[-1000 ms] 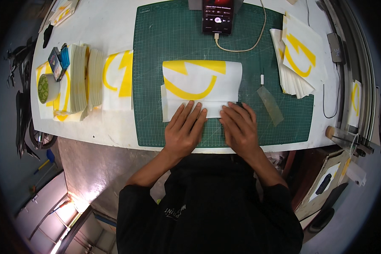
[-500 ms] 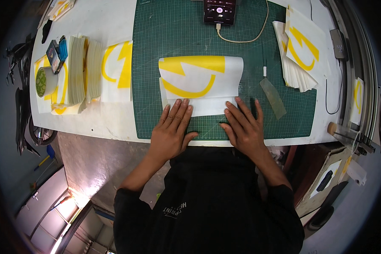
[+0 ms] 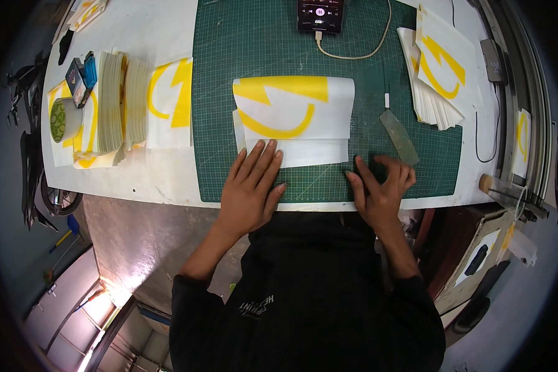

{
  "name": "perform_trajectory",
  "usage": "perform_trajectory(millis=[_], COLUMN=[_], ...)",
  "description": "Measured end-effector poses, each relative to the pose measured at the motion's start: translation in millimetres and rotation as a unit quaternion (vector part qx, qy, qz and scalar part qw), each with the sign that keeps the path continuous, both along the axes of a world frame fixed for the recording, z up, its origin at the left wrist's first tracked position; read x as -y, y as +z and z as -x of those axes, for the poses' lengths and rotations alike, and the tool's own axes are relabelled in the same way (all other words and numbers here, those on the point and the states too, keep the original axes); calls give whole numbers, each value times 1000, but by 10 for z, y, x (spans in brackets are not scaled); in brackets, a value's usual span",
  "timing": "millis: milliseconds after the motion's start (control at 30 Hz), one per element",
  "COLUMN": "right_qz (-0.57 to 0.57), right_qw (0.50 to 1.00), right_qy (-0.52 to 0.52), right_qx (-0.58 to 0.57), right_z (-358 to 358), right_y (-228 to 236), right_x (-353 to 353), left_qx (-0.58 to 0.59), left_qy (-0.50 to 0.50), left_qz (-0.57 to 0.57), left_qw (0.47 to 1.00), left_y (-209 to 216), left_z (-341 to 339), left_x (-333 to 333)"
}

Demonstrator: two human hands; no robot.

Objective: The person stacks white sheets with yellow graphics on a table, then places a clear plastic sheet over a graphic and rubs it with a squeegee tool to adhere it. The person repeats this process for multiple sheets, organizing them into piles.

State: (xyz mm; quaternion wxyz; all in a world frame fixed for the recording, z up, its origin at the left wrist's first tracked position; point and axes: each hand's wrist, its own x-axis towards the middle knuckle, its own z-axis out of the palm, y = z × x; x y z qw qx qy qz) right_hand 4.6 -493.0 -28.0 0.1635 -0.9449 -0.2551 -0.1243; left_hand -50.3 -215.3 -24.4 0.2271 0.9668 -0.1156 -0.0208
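A white sheet with a yellow printed design [image 3: 328, 118] lies folded over on a green cutting mat [image 3: 316, 183], its upper edge rounded where it bends. Below the printed flap a plain white strip of the sheet shows. My left hand [image 3: 253, 183] rests flat with fingers stretched, its fingertips on the sheet's lower left part. To the right of the sheet, my right hand [image 3: 381, 186] is over the mat with fingers apart and partly bent, holding nothing. Just beyond it lies a narrow translucent strip [image 3: 399, 137], which the hand does not visibly touch.
Thick stacks of folded sheets [image 3: 110, 102] stand on the left, near a tape roll [image 3: 66, 119] and a small blue-and-black box [image 3: 82, 80]. A phone [image 3: 320, 15] with a cable [image 3: 359, 58] lies at the back. More printed sheets [image 3: 440, 77] are piled at the right.
My right hand has come off the sheet's lower right part and moved right, its fingers bending. My left hand stays on the sheet.
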Motion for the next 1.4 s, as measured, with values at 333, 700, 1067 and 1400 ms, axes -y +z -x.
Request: perform_trajectory(millis=[333, 700, 1067, 1400], right_qz=[-132, -146, -120, -114], right_qw=[980, 979, 989, 990], right_qy=[145, 137, 80, 77], right_qx=[-28, -46, -35, -21], right_z=[-305, -317, -217, -221], right_y=[-144, -166, -173, -223], right_x=[-584, -575, -672, -651], left_qx=[-36, 51, 137, 95], left_qy=[81, 37, 162, 160], left_qz=[226, 137, 45, 15], left_qw=[970, 988, 976, 982], left_y=[70, -75, -182, -181], left_z=[-215, -247, -172, -83], left_x=[-484, -445, -40, -309])
